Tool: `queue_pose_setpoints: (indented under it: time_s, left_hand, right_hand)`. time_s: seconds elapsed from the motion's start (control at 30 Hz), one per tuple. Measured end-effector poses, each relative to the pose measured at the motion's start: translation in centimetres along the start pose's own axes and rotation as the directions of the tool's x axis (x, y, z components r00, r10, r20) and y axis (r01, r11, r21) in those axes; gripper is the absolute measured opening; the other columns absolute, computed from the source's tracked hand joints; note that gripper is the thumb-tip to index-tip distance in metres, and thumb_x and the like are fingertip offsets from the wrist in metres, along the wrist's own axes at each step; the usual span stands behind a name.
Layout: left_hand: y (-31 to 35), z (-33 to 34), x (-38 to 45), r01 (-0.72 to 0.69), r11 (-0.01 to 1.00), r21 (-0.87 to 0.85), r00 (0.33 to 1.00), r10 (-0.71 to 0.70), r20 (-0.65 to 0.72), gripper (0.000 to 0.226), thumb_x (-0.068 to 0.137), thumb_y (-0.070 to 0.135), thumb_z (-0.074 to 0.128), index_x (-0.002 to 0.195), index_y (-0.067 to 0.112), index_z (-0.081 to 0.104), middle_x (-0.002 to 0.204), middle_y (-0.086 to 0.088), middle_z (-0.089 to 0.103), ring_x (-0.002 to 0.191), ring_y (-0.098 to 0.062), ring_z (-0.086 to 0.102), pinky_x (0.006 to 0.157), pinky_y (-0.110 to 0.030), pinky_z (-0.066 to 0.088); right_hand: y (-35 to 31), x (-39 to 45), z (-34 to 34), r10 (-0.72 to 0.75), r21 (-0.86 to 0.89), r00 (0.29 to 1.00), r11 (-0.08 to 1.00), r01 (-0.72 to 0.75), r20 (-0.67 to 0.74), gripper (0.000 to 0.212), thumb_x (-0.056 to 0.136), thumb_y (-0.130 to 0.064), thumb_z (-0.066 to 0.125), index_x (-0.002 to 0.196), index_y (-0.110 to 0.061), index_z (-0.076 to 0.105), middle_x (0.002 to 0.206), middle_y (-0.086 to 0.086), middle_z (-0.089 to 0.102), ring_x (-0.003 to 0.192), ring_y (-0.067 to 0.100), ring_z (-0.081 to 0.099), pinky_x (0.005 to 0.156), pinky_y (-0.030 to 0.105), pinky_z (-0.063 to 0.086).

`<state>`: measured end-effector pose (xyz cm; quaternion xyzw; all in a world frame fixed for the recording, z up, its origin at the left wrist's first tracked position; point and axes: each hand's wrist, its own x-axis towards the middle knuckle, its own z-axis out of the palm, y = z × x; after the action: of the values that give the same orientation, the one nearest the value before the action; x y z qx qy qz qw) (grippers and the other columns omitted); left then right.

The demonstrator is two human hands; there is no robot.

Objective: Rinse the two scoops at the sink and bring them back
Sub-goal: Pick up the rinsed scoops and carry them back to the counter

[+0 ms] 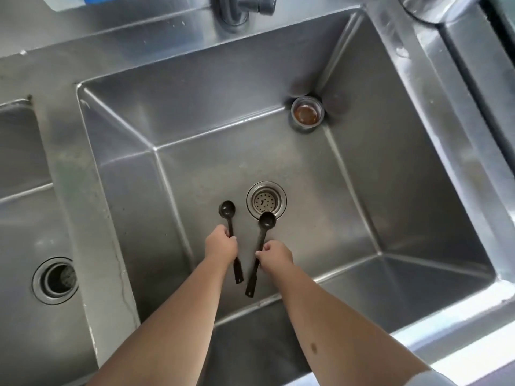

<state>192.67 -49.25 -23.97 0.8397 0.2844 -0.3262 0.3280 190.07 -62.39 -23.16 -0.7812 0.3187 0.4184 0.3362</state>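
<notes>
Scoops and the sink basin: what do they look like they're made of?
Both scoops, in the left hand and right hand: left scoop and right scoop look like black moulded plastic, matte with a faint sheen, though coated metal can't be excluded. Sink basin: apparently brushed stainless steel, grey, with streaky reflections and folded creases.

Two black plastic long-handled scoops (228, 211) (267, 222), grey brushed stainless-steel sink basin (362, 162), silver round perforated drain strainer (266, 201), rusty-brown-stained metal overflow cup (307, 114)

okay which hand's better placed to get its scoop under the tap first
Probably the right. Its scoop hangs over the drain strainer, and the faucet stands slightly to that side; the left hand and its scoop sit farther left.
</notes>
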Motion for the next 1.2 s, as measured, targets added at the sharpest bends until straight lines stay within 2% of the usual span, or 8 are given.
queue_pose_setpoints:
  time_s: [0.13, 0.23, 0.3, 0.47, 0.63, 0.97, 1.07, 1.2]
  left_hand:
    - [1.9, -3.2, -3.3, 0.019, 0.962, -0.272, 0.999, -0.006, 0.048, 0.007, 0.089, 0.011, 0.049, 0.082, 0.012, 0.05, 0.083, -0.011, 0.063, 0.076, -0.029, 0.06, 0.059, -0.033, 0.041]
    - [3.4, -6.4, -6.7, 0.035, 0.852, -0.522, 0.996, 0.011, 0.084, 0.011, 0.09, 0.005, 0.041, 0.085, 0.012, 0.048, 0.071, -0.008, 0.053, 0.063, -0.02, 0.049, 0.053, -0.031, 0.035]
    - [3.9, -8.8, -9.0, 0.016, 0.78, -0.625, 0.997, 0.033, 0.068, 0.014, 0.087, -0.002, 0.037, 0.083, 0.007, 0.047, 0.067, -0.009, 0.048, 0.056, -0.018, 0.044, 0.05, -0.029, 0.033]
    - [3.8, -12.6, -14.6, 0.058, 0.608, -0.792, 0.993, 0.049, 0.11, 0.017, 0.094, 0.005, 0.039, 0.083, 0.007, 0.052, 0.064, -0.008, 0.047, 0.048, -0.017, 0.041, 0.042, -0.028, 0.031]
    - [2.6, -14.3, -17.3, 0.132, 0.509, -0.851, 0.984, 0.038, 0.175, 0.015, 0.097, 0.008, 0.045, 0.094, 0.008, 0.059, 0.063, -0.004, 0.047, 0.049, -0.014, 0.04, 0.041, -0.026, 0.031]
    - [-0.5, -16.9, -21.0, 0.191, 0.639, -0.745, 0.969, -0.003, 0.247, 0.016, 0.081, 0.007, 0.069, 0.096, 0.012, 0.067, 0.077, -0.007, 0.068, 0.071, -0.019, 0.064, 0.061, -0.031, 0.044]
    - [-1.2, -17.7, -22.0, 0.156, 0.663, -0.732, 0.973, 0.024, 0.229, 0.015, 0.08, 0.008, 0.071, 0.094, 0.014, 0.067, 0.076, -0.006, 0.07, 0.072, -0.019, 0.066, 0.063, -0.032, 0.046]
    - [-2.5, -18.8, -23.4, 0.039, 0.728, -0.684, 0.976, 0.118, 0.181, 0.007, 0.08, 0.013, 0.073, 0.085, 0.017, 0.068, 0.061, 0.001, 0.07, 0.064, -0.014, 0.068, 0.059, -0.029, 0.047]
  right_hand:
    - [-2.7, -4.4, -2.8, -0.107, 0.15, 0.994, 0.983, 0.111, -0.029, 0.018, 0.08, -0.017, 0.054, 0.063, -0.016, 0.049, 0.068, 0.009, 0.062, 0.076, 0.034, 0.072, 0.072, 0.042, 0.06]
    - [-4.3, -8.4, -4.9, -0.136, 0.336, 0.989, 0.93, 0.15, -0.066, 0.009, 0.077, -0.019, 0.042, 0.072, -0.02, 0.05, 0.057, 0.002, 0.066, 0.047, 0.02, 0.069, 0.044, 0.024, 0.049]
    - [-4.8, -11.0, -6.1, -0.168, 0.381, 0.982, 0.905, 0.189, -0.086, 0.012, 0.074, -0.019, 0.039, 0.078, -0.021, 0.05, 0.053, 0.003, 0.067, 0.039, 0.019, 0.062, 0.039, 0.021, 0.041]
    - [-5.3, -16.4, -7.2, -0.236, 0.489, 0.96, 0.826, 0.281, -0.153, 0.014, 0.085, -0.021, 0.05, 0.073, -0.015, 0.054, 0.056, 0.005, 0.054, 0.04, 0.02, 0.045, 0.046, 0.03, 0.039]
    - [-4.4, -19.3, -6.7, -0.213, 0.416, 0.956, 0.865, 0.281, -0.202, 0.015, 0.083, -0.021, 0.06, 0.069, -0.017, 0.064, 0.057, -0.001, 0.062, 0.048, 0.015, 0.055, 0.052, 0.028, 0.046]
    - [-4.0, -22.5, -4.3, -0.19, 0.557, 0.966, 0.79, 0.256, -0.174, 0.004, 0.074, -0.016, 0.072, 0.073, -0.012, 0.07, 0.05, 0.002, 0.067, 0.043, 0.014, 0.052, 0.044, 0.026, 0.039]
    - [-3.6, -23.5, -3.5, -0.201, 0.612, 0.968, 0.75, 0.251, -0.151, 0.005, 0.076, -0.016, 0.074, 0.076, -0.012, 0.07, 0.053, 0.004, 0.067, 0.036, 0.009, 0.05, 0.038, 0.022, 0.037]
    - [-2.4, -25.4, -2.1, -0.166, 0.677, 0.967, 0.692, 0.252, -0.191, 0.008, 0.074, -0.015, 0.077, 0.071, -0.013, 0.07, 0.059, 0.005, 0.066, 0.047, 0.013, 0.054, 0.048, 0.027, 0.042]
